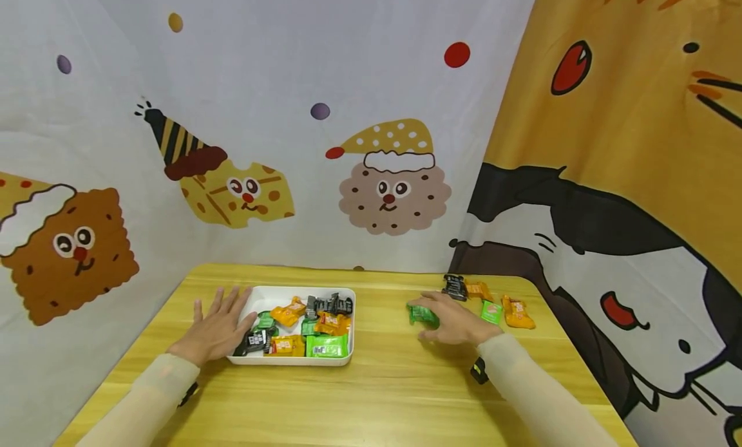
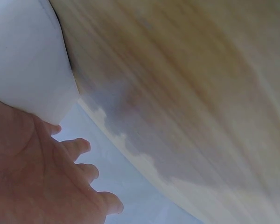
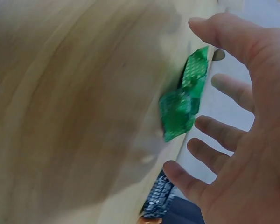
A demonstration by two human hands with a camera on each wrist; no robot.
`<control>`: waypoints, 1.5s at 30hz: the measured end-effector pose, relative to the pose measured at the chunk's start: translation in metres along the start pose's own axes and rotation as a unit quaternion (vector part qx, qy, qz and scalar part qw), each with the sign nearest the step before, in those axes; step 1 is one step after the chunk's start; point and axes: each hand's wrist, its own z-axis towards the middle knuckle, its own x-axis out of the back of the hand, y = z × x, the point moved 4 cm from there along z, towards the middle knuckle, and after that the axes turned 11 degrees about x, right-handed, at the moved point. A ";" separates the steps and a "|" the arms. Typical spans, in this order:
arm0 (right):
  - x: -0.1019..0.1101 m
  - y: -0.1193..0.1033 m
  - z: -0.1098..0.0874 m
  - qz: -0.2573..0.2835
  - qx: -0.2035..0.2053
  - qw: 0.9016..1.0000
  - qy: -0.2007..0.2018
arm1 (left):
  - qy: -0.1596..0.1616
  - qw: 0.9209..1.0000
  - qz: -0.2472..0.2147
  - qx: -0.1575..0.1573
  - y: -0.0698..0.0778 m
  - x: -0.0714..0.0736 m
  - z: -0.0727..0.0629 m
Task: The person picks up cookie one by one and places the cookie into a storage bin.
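My left hand point(image 1: 217, 328), fingers spread straight, lies against the left side of a white tray point(image 1: 290, 362). In the left wrist view the tray's wall point(image 2: 30, 56) rises beside the palm. Wrapped candies fill much of the tray: orange point(image 1: 288, 312), black point(image 1: 255, 341) and bright green point(image 1: 326, 347). To the right, my right hand point(image 1: 455, 321) hovers over dark green wrapped candies point(image 1: 422, 314) on the table. The right wrist view shows its fingers apart and gently bent, with the green candies point(image 3: 179, 112) just beyond the fingertips and nothing in its grasp.
Beyond the right hand lie more candies on the wooden table point(image 1: 382, 395): a black one point(image 1: 455, 287), two orange ones point(image 1: 518, 313) and a light green one point(image 1: 491, 312). A printed cloth point(image 1: 394, 60) hangs behind the table's back edge and along its right side.
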 end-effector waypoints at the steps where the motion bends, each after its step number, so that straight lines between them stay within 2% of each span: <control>1: 0.000 0.001 -0.001 0.003 0.002 1.000 -0.002 | 0.001 1.000 0.001 0.000 0.000 0.000 0.000; 8: -0.007 0.008 -0.003 0.000 0.010 1.000 0.004 | 0.000 1.000 0.003 0.000 0.000 -0.002 0.001; 14: -0.011 0.014 -0.003 -0.010 0.016 0.999 0.037 | -0.002 1.000 0.004 0.006 0.000 -0.001 0.001; 20: -0.013 0.017 0.000 -0.018 -0.001 0.999 0.049 | 0.004 1.000 0.008 0.007 -0.001 -0.001 0.001; 32: -0.013 0.014 0.003 -0.010 -0.034 0.997 0.062 | 0.005 1.000 0.010 0.007 -0.001 0.000 0.001; 39: -0.015 0.006 0.011 -0.013 -0.020 0.997 0.075 | 0.008 1.000 0.014 0.012 -0.005 0.004 -0.001; 45: -0.016 0.004 0.005 -0.013 -0.018 0.996 0.085 | 0.002 1.000 0.008 0.013 -0.001 0.001 -0.003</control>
